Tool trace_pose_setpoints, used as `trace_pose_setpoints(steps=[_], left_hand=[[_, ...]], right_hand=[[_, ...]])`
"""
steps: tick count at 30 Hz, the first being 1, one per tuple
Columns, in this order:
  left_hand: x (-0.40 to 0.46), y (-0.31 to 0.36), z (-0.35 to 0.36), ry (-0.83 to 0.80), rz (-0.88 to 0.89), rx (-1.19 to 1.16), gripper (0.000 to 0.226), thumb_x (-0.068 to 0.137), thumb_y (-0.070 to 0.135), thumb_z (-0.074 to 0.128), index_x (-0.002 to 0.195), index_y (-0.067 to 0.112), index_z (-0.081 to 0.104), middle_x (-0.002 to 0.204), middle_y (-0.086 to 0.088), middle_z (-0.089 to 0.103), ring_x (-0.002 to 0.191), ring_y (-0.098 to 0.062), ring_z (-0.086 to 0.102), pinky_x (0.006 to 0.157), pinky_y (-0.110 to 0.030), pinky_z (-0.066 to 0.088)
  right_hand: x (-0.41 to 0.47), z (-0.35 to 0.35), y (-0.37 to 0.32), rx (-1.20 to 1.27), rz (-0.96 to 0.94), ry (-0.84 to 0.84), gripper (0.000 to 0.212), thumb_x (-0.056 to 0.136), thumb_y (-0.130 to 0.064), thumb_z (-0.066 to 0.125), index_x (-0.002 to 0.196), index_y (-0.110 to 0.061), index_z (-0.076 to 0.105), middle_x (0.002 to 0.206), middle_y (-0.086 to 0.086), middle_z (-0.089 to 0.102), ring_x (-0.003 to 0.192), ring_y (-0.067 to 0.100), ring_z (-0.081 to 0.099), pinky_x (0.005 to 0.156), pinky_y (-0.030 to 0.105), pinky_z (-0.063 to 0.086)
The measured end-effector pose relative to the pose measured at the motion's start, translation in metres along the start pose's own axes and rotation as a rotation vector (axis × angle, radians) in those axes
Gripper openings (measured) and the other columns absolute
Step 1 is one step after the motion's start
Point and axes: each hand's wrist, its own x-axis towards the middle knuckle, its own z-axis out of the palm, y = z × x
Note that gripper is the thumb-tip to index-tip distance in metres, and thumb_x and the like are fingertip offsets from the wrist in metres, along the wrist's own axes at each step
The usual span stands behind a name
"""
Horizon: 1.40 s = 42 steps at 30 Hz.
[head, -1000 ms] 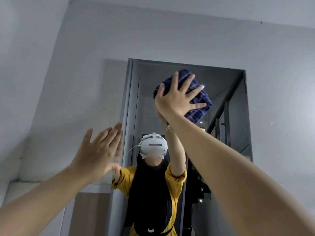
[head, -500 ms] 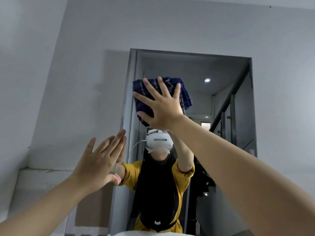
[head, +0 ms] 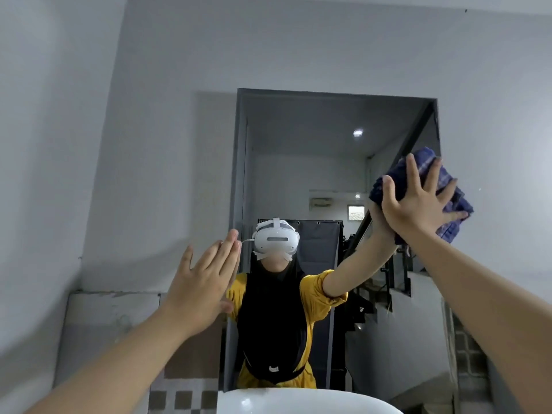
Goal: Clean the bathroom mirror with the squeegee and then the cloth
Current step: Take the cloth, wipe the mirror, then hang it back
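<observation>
1. Pressing the cloth (head: pixel 448 186) flat on the mirror (head: pixel 313 174) near its right edge, the right hand (head: pixel 418 204) has straight, spread fingers; nothing grips the cloth, so it may slip down.
2. Left hand (head: pixel 203 282), fingers straight, holding nothing, touches the glass: smudge risk.
3. Squeegee: not visible.
</observation>
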Motion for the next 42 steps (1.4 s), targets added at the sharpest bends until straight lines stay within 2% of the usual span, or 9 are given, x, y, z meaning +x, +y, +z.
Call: trace_pose_setpoints(steps=[6,15,24,29,31,33,36,40,42], left_hand=[[-0.032,0.014,0.016,-0.027,0.026,-0.044,0.131,0.041,0.073,0.073,0.143,0.005,0.027,0.154,-0.013,0.022,0.133,-0.032,0.037,0.097,-0.060,0.033],[-0.047,0.022,0.028,-0.022,0.005,-0.047,0.125,0.045,0.067,0.076,0.142,0.003,0.030,0.153,-0.014,0.026,0.133,-0.029,0.037,0.100,-0.057,0.038],[-0.077,0.042,0.061,0.050,0.018,-0.099,0.115,0.052,0.058,0.077,0.142,0.004,0.029,0.157,-0.008,0.002,0.132,-0.027,0.031,0.105,-0.054,0.027],[-0.078,0.044,0.065,0.071,-0.021,-0.126,0.090,0.076,0.047,0.048,0.148,0.012,0.008,0.159,-0.005,-0.001,0.144,-0.021,0.003,0.109,-0.055,0.020],[-0.077,0.044,0.066,0.038,-0.074,-0.170,0.099,0.071,0.046,0.063,0.148,0.014,0.010,0.158,-0.004,0.002,0.143,-0.015,-0.012,0.111,-0.056,0.019],[-0.076,0.044,0.067,0.001,-0.057,-0.175,0.108,0.064,0.048,0.074,0.146,0.010,0.016,0.158,-0.008,0.004,0.144,-0.018,-0.009,0.109,-0.058,0.022],[-0.076,0.042,0.066,0.038,-0.018,-0.136,0.091,0.075,0.056,0.055,0.144,0.007,0.022,0.158,-0.009,0.004,0.144,-0.019,-0.008,0.110,-0.054,0.011],[-0.077,0.047,0.059,0.023,-0.052,-0.144,0.117,0.053,0.035,0.085,0.144,0.007,0.017,0.156,-0.011,0.017,0.138,-0.028,0.022,0.112,-0.047,-0.003],[-0.077,0.050,0.054,0.026,-0.062,-0.141,0.118,0.051,0.033,0.087,0.144,0.006,0.020,0.155,-0.013,0.020,0.134,-0.031,0.029,0.111,-0.053,0.007]], right_hand=[[-0.064,0.016,-0.058,0.071,0.033,-0.013,0.065,0.086,-0.069,0.023,0.146,-0.048,0.008,0.162,-0.002,-0.008,0.146,0.040,-0.010,0.100,0.080,-0.004],[-0.154,0.049,-0.163,-0.004,-0.674,-0.159,0.066,0.088,-0.065,0.033,0.147,-0.045,0.010,0.162,0.000,-0.009,0.145,0.041,-0.014,0.097,0.079,-0.011],[-0.164,0.055,-0.116,-0.113,-1.153,-0.121,0.066,0.085,-0.066,0.039,0.146,-0.044,0.024,0.162,-0.002,0.011,0.147,0.038,0.005,0.101,0.078,0.001],[-0.128,0.033,-0.045,-0.153,-0.968,-0.068,0.067,0.083,-0.069,0.040,0.145,-0.047,0.026,0.161,-0.004,0.015,0.147,0.035,0.010,0.100,0.080,0.006],[-0.114,0.026,-0.011,-0.190,-0.834,-0.064,0.067,0.083,-0.070,0.040,0.145,-0.049,0.023,0.162,-0.005,0.013,0.148,0.034,0.008,0.100,0.080,0.008],[-0.104,0.019,0.024,-0.200,-0.690,-0.062,0.067,0.084,-0.069,0.038,0.145,-0.050,0.020,0.162,-0.005,0.008,0.148,0.033,0.003,0.101,0.079,0.006],[-0.099,0.011,0.072,-0.178,-0.470,-0.075,0.066,0.085,-0.070,0.030,0.146,-0.051,0.013,0.163,-0.007,0.001,0.149,0.031,-0.004,0.104,0.077,0.000],[-0.114,0.011,0.092,-0.113,-0.227,-0.083,0.064,0.087,-0.068,0.025,0.146,-0.051,0.007,0.162,-0.007,-0.005,0.148,0.031,-0.007,0.106,0.076,-0.001],[-0.129,0.017,0.081,-0.054,-0.101,-0.075,0.064,0.089,-0.066,0.026,0.147,-0.049,0.006,0.162,-0.005,-0.007,0.148,0.032,-0.008,0.104,0.078,0.000]])
